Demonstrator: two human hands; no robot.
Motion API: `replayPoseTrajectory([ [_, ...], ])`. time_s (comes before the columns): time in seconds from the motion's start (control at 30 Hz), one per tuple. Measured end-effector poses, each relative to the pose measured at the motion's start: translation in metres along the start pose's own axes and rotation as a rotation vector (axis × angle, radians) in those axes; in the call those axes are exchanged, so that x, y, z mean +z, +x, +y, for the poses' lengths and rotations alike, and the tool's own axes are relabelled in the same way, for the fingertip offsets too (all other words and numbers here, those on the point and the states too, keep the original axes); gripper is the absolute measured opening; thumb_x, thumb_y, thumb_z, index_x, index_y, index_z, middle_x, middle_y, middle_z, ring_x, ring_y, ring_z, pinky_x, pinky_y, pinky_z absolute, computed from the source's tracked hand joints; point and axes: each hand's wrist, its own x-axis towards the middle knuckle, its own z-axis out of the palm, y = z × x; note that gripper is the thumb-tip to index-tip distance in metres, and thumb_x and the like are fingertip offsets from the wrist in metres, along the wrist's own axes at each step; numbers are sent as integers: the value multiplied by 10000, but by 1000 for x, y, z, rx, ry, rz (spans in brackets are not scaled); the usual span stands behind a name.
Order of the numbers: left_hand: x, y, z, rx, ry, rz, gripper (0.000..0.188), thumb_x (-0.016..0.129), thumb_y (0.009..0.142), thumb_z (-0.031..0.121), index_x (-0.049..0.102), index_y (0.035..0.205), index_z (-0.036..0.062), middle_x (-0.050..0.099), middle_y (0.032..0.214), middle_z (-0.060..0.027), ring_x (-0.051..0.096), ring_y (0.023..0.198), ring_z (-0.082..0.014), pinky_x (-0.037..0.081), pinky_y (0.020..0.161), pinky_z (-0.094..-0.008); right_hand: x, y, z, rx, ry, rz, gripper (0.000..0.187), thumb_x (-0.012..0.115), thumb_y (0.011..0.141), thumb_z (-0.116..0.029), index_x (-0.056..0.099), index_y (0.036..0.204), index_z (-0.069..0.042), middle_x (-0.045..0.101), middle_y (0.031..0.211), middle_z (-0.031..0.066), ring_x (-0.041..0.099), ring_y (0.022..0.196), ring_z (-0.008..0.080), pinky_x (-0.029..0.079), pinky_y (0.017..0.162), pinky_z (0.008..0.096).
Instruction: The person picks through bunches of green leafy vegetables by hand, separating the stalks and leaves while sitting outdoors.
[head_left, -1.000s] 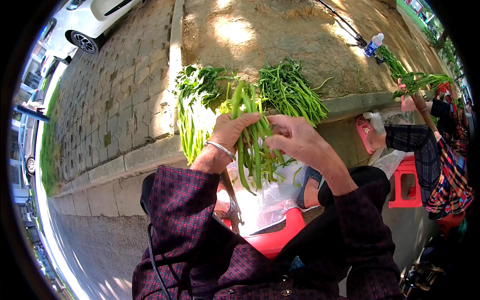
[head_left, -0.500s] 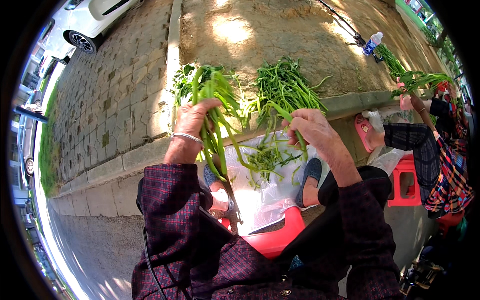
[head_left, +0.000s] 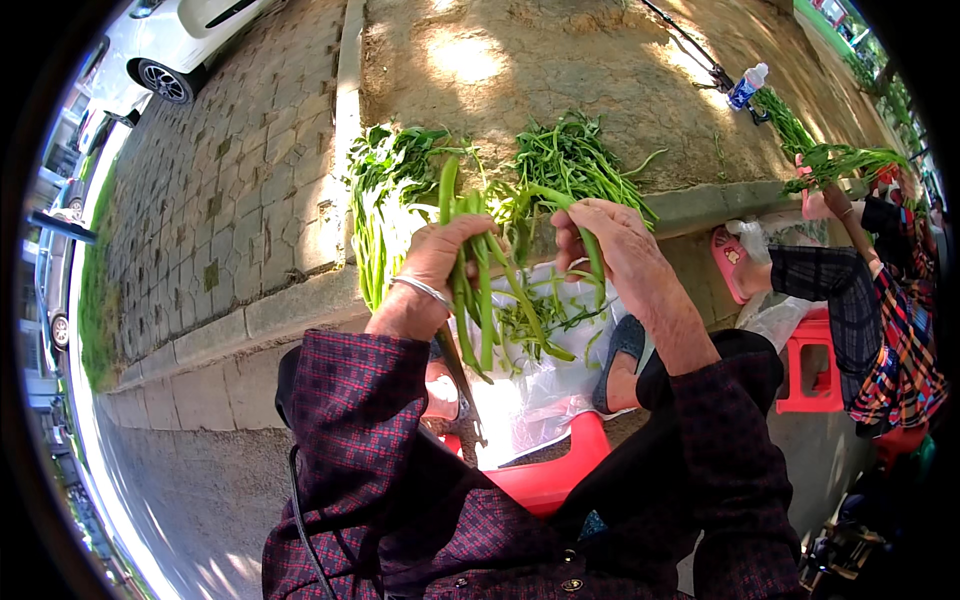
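Note:
My left hand [head_left: 437, 258], with a metal bangle at the wrist, is closed round a loose bunch of long green stems [head_left: 486, 318] that hang over the plastic sheet. To its right, my right hand [head_left: 622, 245] pinches a bent green stem [head_left: 592, 245] between thumb and fingers. Beyond my hands, two heaps of leafy greens lie along the kerb: a left heap [head_left: 385, 165] with pale stems and a right heap [head_left: 568, 160]. Torn leaves and stem bits [head_left: 540, 315] are scattered on the white plastic sheet [head_left: 520, 400] between my feet.
A red plastic stool [head_left: 560, 468] is below me; another red stool [head_left: 808, 365] stands to the right. There, a seated person in plaid [head_left: 905, 370] holds greens [head_left: 850, 162]. A bottle [head_left: 746, 86] stands far right, a white car [head_left: 180, 45] far left. A stone kerb [head_left: 690, 208] crosses ahead.
My left hand has moved right, closer to my right hand, and its bunch now points lower. The left heap behind it shows more fully. My right hand has shifted only slightly.

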Motion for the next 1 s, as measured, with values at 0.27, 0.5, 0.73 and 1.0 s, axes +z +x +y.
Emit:
replayPoseTrajectory([
  [0.27, 12, -1, -1, 7, -255, -90, 184, 564, 863, 205, 604, 877, 25, 636, 802, -71, 448, 489, -90, 400, 468, -236, 11, -5, 2, -88, -88, -145, 259, 499, 910, -241, 622, 915, -13, 597, 781, 19, 578, 707, 104, 458, 626, 233],
  [0.5, 12, 0, 0, 66, -304, -119, 138, 565, 869, 154, 602, 904, 25, 632, 823, -75, 496, 497, -103, 417, 460, -246, 15, -10, 2, -148, -525, 5, 252, 535, 856, -198, 622, 845, 38, 596, 695, 44, 556, 617, 105, 451, 570, 247],
  [0.73, 12, 6, -3, 2, -308, -171, 146, 572, 882, 166, 602, 915, 27, 621, 771, -51, 522, 518, -106, 428, 475, -237, 17, -11, -2, -122, -463, -153, 238, 520, 838, -167, 621, 865, 46, 595, 693, 56, 574, 583, 112, 460, 544, 262],
  [1.0, 7, 12, -8, 25, -295, -280, 185, 578, 887, 192, 600, 961, 25, 621, 791, -61, 526, 545, -118, 482, 539, -249, 14, -11, 2, -58, -458, -313, 223, 559, 852, -192, 637, 893, 13, 636, 724, 40, 556, 564, 94, 446, 525, 245],
])
